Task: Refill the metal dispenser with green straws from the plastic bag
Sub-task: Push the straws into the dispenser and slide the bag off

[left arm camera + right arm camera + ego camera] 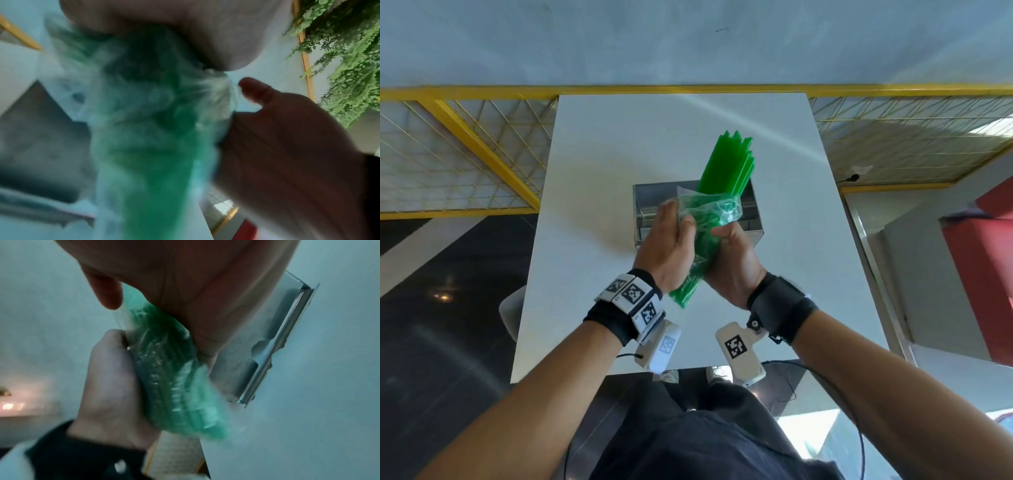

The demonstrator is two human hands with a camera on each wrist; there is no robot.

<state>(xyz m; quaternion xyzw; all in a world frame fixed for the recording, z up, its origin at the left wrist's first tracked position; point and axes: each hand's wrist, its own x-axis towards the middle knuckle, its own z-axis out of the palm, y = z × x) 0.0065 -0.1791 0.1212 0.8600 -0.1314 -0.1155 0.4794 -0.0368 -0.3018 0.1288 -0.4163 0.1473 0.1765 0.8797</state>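
1. We see a white table (599,171) with a yellow mesh rail (465,147) behind it and a grey wall beyond.
2. The metal dispenser (650,205) sits mid-table, open side up; the right wrist view shows its bent steel edge (273,353) just past our right hand.
3. The straws (726,161), one green bundle, are held above the table in front of the dispenser, tilted away from us. Their far ends stick out bare over the dispenser; near ends point toward our wrists.
4. The bag (709,209), clear plastic, is bunched around the middle of the bundle and also covers the lower part; crinkled film shows in the right wrist view (164,369). Left wrist view is blurred, only green and film (148,129).
5. Our left hand (671,246) is on the left side of the bundle, fingers curled onto the bunched bag, gripping it.
6. Our right hand (736,260) wraps the lower bundle from the right, thumb up against the bag, holding straws through the plastic.
7. Both wrists carry black bands with white marker tags (633,298); a cable hangs from the right one.
8. A green fern shows in the left wrist view (349,56).
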